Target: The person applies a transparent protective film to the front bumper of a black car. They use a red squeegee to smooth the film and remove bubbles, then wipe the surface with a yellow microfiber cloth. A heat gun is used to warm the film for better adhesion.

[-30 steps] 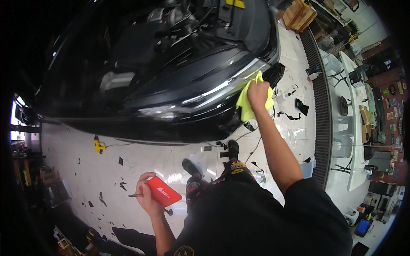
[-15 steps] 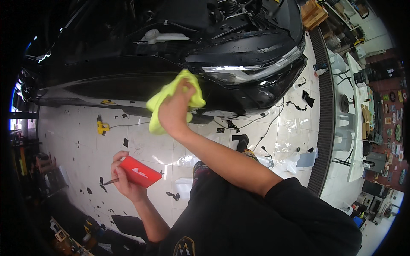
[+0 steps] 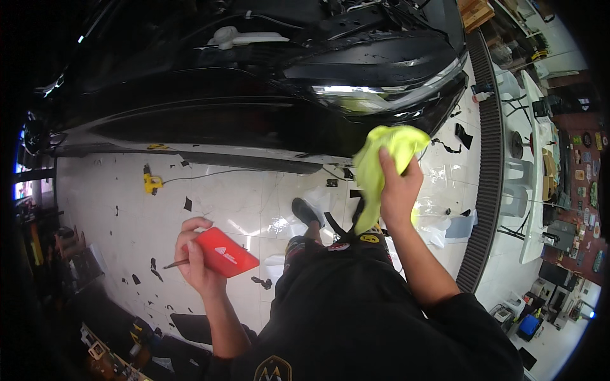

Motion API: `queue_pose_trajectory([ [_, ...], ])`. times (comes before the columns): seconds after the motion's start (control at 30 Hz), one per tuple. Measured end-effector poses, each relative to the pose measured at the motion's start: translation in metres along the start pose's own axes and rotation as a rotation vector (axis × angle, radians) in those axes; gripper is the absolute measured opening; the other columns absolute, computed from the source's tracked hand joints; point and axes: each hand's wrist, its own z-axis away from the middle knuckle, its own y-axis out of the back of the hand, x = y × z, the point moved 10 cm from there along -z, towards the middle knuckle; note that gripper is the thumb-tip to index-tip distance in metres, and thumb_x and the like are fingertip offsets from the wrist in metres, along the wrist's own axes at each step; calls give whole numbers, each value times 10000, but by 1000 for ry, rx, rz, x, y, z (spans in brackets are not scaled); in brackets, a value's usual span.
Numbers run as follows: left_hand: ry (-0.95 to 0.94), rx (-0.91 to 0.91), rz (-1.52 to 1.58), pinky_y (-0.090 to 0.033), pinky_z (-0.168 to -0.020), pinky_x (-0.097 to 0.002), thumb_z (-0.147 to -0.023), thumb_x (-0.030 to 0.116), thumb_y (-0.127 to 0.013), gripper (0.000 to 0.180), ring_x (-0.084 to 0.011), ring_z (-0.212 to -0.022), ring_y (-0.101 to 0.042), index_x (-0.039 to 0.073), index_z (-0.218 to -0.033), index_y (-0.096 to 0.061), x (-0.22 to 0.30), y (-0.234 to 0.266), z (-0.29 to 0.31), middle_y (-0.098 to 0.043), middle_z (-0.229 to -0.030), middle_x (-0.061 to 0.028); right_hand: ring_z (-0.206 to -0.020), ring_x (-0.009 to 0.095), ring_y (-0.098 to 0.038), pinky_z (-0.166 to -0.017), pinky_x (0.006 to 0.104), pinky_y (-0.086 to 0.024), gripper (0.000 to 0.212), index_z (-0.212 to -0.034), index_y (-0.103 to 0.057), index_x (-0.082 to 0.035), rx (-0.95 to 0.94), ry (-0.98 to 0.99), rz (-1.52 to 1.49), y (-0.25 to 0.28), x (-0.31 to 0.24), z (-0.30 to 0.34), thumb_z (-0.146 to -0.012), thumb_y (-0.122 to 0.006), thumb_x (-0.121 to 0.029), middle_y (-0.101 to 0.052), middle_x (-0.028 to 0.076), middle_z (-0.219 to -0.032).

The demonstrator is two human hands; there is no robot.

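Note:
My left hand (image 3: 202,270) grips a flat red squeegee card (image 3: 227,253), with a thin dark pen-like tool (image 3: 176,263) sticking out from the same fingers. A bright yellow-green cloth (image 3: 397,141) hangs bunched from my right hand (image 3: 401,193), whose fingers are closed on it. The cloth is in front of the lower corner of the black car (image 3: 210,120), below the headlight (image 3: 356,98); whether it touches the body I cannot tell. My left hand is held over the floor, apart from the car.
A yellow heat gun (image 3: 151,181) with a cord stands on the tiled floor (image 3: 216,190) beside the car. Black film scraps (image 3: 154,268) are scattered about. Right lie a dark ridged strip (image 3: 489,165), grey plastic stools (image 3: 518,181) and a long white table (image 3: 532,190). A white long-handled thing (image 3: 244,38) rests on the car.
My right hand has moved the cloth off the fender, rightward and back toward my body. My left hand has shifted slightly right with the squeegee card, and my view has shifted a little.

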Motion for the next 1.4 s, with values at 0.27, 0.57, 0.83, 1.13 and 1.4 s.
queue_pose_trajectory([
  [0.27, -51, -159, -5, -450, -810, -258, -1060, 267, -534, 309, -122, -887, -537, 32, -860, -544, 19, -44, -13, -609, -1111, -157, -768, 363, -566, -647, 451, -449, 202, -840, -578, -31, 49, 1052, 527, -149, -80, -14, -759, -760, -68, -535, 151, -827],
  [0.57, 12, -234, 42, -468, -801, -283, -1052, 256, -545, 291, -155, -900, -552, 31, -868, -559, 6, -76, -7, -595, -1086, -154, -932, 390, -613, -847, 484, -479, 186, -1042, -623, -21, -822, 756, 406, -187, 16, 53, -911, -651, -150, -626, 190, -994],
  [0.83, 6, -227, 93, -474, -800, -290, -1038, 238, -568, 284, -159, -898, -575, -2, -890, -597, 11, -69, -12, -618, -1093, -174, -787, 144, -701, -735, 294, -550, 232, -1074, -684, 5, -112, -329, -426, 4, 49, 12, -1062, -585, -204, -736, 79, -940],
  [1.13, -80, -193, -14, -431, -797, -292, -1032, 268, -579, 312, -160, -865, -550, 4, -866, -601, 25, -64, -10, -623, -1067, -175, -729, 338, -658, -668, 408, -512, 210, -997, -686, -32, -229, 1096, 572, -30, -92, -45, -787, -682, -34, -661, 145, -831],
  [1.4, -27, -100, -11, -454, -784, -285, -1041, 265, -567, 298, -146, -856, -541, 19, -873, -574, 10, -33, 2, -599, -1066, -161, -604, 281, -657, -538, 391, -501, 274, -1000, -694, -126, -491, 1246, 720, -99, -81, -49, -733, -710, -64, -645, 52, -681],
])
